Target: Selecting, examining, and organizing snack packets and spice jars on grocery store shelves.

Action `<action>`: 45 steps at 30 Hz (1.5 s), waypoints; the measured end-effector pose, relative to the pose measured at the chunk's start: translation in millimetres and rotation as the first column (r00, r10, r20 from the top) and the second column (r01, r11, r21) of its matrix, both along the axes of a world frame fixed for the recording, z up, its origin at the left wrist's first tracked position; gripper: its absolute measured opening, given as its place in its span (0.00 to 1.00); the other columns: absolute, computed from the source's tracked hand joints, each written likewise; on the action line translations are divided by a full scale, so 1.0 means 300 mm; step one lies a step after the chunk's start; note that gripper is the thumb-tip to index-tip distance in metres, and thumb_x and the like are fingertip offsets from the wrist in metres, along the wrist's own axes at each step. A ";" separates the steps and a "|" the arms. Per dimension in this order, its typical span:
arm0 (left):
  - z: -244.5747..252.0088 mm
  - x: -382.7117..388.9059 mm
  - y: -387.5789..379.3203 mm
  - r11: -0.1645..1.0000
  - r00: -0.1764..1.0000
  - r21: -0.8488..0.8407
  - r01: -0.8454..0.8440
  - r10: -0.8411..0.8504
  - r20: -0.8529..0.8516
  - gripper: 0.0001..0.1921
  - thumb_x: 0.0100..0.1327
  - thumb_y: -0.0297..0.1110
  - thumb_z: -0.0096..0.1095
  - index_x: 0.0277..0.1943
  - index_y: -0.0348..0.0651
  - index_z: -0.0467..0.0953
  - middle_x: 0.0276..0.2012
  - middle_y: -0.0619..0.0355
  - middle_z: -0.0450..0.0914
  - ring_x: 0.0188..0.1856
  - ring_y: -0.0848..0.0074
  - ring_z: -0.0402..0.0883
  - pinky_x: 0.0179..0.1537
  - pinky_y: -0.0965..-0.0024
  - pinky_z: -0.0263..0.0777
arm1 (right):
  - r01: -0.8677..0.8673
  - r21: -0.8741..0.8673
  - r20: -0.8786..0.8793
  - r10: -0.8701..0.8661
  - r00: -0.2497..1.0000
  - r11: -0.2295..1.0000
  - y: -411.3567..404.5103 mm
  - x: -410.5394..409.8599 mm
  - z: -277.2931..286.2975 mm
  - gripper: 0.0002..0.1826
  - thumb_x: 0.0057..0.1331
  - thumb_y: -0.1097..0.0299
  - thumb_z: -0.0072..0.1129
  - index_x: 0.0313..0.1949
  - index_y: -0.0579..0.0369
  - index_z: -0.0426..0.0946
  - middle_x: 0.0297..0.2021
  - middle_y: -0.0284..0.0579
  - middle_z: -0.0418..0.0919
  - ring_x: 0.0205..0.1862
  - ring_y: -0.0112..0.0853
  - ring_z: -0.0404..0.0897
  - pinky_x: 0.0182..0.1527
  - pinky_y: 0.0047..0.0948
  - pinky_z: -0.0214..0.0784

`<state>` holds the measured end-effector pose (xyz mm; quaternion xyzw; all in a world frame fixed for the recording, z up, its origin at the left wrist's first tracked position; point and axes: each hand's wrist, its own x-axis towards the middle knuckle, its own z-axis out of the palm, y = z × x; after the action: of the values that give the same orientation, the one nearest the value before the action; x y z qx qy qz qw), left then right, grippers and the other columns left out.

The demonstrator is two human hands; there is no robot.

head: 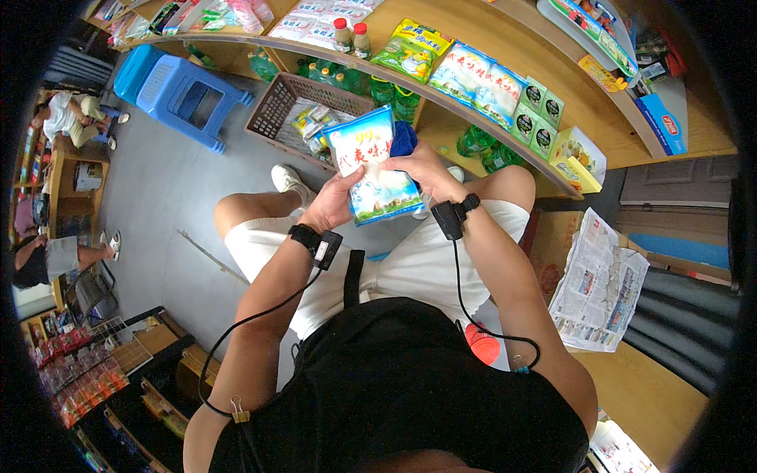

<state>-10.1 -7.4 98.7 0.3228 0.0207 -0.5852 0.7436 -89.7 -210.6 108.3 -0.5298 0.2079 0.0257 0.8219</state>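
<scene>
Between both hands, in front of the knees, is a blue and white plastic packet of seasoning (372,171). My left hand (335,200) grips its lower left edge, thumb on the front. My right hand (423,168) has its thumb on the packet's right side and also holds a dark blue cloth (403,139), partly hidden behind the packet. A brown plastic basket (269,112) with several small packets in it stands on the floor just beyond. On the wooden shelf (437,100) lie similar blue and white packets (464,71) and a green and yellow bag (412,50).
Two red-capped jars (352,38) and green boxes (537,118) share the shelf; green bottles (479,142) stand below. Blue plastic stools (183,94) are at upper left. A cardboard box (550,248) with newspaper (600,284) is at right. Two people (68,118) sit at far left.
</scene>
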 end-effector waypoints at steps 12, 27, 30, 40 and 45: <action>-0.059 0.011 0.022 0.968 0.965 0.055 -0.245 0.249 -0.084 0.26 0.81 0.49 0.42 0.72 0.42 0.62 0.66 0.50 0.75 0.66 0.57 0.75 0.70 0.48 0.66 | 0.357 -0.780 0.467 0.099 0.879 0.514 0.090 0.001 0.016 0.31 0.60 0.53 0.74 0.58 0.56 0.76 0.49 0.54 0.83 0.49 0.47 0.84 0.52 0.40 0.75; -0.005 0.077 0.064 0.907 0.891 -0.007 -0.422 0.413 -0.188 0.27 0.81 0.47 0.40 0.73 0.36 0.59 0.69 0.45 0.70 0.71 0.54 0.70 0.73 0.46 0.62 | 0.093 -0.854 0.286 0.314 0.905 0.512 0.091 -0.035 -0.048 0.29 0.63 0.68 0.66 0.64 0.61 0.71 0.69 0.54 0.70 0.67 0.50 0.72 0.67 0.39 0.66; 0.022 0.064 0.091 0.891 0.873 -0.007 -0.453 0.442 -0.207 0.25 0.81 0.43 0.44 0.72 0.37 0.60 0.69 0.45 0.71 0.70 0.53 0.70 0.73 0.46 0.62 | -0.033 -0.740 0.096 0.154 0.983 0.671 0.037 -0.027 -0.146 0.23 0.69 0.58 0.63 0.54 0.65 0.77 0.49 0.52 0.83 0.48 0.41 0.83 0.52 0.36 0.73; 0.003 0.018 0.089 0.931 0.918 0.036 -0.364 0.351 0.184 0.22 0.76 0.24 0.49 0.71 0.43 0.64 0.67 0.51 0.74 0.66 0.61 0.76 0.67 0.52 0.72 | 0.234 -0.631 0.222 -0.116 0.968 0.740 0.104 0.006 0.034 0.23 0.71 0.53 0.62 0.54 0.61 0.77 0.40 0.50 0.86 0.41 0.38 0.85 0.48 0.36 0.75; 0.044 -0.027 0.049 0.933 0.922 -0.005 -0.360 0.357 0.147 0.23 0.74 0.22 0.52 0.70 0.44 0.67 0.64 0.55 0.76 0.63 0.67 0.78 0.66 0.59 0.72 | 0.280 -0.905 0.408 0.464 0.786 0.321 0.243 0.052 0.123 0.33 0.59 0.65 0.70 0.64 0.53 0.73 0.70 0.50 0.68 0.75 0.51 0.60 0.76 0.51 0.51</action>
<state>-18.3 7.2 112.0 0.3636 0.0317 -0.4138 0.8340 -74.0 -137.8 145.3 -0.8927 -0.1266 -0.2209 0.3719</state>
